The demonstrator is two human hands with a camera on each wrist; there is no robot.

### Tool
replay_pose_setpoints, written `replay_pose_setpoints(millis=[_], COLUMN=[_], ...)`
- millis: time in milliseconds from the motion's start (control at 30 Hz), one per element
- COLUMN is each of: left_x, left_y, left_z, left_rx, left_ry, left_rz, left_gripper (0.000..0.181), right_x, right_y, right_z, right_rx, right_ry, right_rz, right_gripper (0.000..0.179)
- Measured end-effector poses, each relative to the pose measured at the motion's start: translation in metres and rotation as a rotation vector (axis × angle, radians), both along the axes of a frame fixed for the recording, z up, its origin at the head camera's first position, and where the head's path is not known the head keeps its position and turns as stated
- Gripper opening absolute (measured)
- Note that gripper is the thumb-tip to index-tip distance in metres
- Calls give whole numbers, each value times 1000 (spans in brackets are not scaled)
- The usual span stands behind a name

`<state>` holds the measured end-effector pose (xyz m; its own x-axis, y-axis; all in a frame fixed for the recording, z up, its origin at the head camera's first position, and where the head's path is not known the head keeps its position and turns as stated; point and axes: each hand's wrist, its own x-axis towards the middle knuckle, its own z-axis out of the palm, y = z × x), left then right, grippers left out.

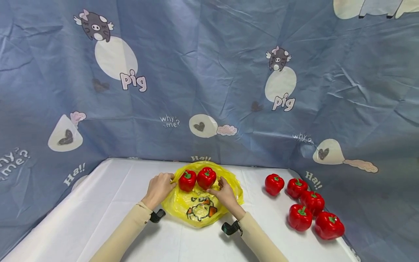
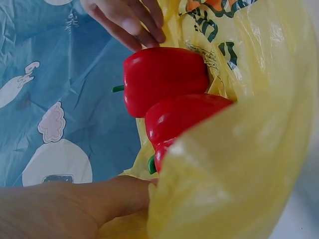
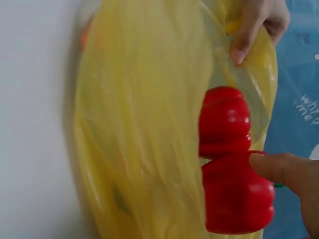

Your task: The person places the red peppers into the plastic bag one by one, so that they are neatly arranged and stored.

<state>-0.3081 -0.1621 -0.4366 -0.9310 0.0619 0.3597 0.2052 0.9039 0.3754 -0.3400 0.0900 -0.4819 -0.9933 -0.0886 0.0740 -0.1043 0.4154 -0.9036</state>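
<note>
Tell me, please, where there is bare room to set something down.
White table lies bare between the left sleeve and blue cloth, and, more narrowly, between the yellow bag and five loose peppers. It is crowded around those peppers and at the bag, with two peppers, left hand and right hand.

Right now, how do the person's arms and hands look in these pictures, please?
The left sleeve and right sleeve are long, plain and beige, reaching the wrists. A small dark device sits near each wrist: left device, right device. The left hand and right hand wear no gloves.
</note>
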Motion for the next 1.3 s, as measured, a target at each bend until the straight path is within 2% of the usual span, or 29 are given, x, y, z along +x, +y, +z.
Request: replay_pose_setpoints(millis=[333,533,567,633,800,867,1033,1300], left_x=[1,0,-1,-1,-1,-1,-1,0], left_y=[1,0,-1,-1,0,0,1,0], left_z=[-1,-3,-3,-3,-2,-2,-2,-2], left_rx=[-14,-23,-22,-21,-17,-15,-13,-5], left_ry=[16,16,15,13,14,11,2,0], left_rz=[-7,-4,-5,-6,-12,-12,-4,-14], left_gripper=[14,14,14,14,15,16,14,13], right_x=[27,49,53,67,82,80,89,101], right_y=[23,38,41,45,62,73,96,136], right_z=[12,15,16,28,33,26,31,34], right_rx=[-34,-67,-73,-81,-84,-99,-145,-88], right_ry=[68,106,117,127,126,126,136,123], right_rz=[71,97,94,87,47,31,-3,-90], right_gripper=[86,79,77,73,71,72,69,70])
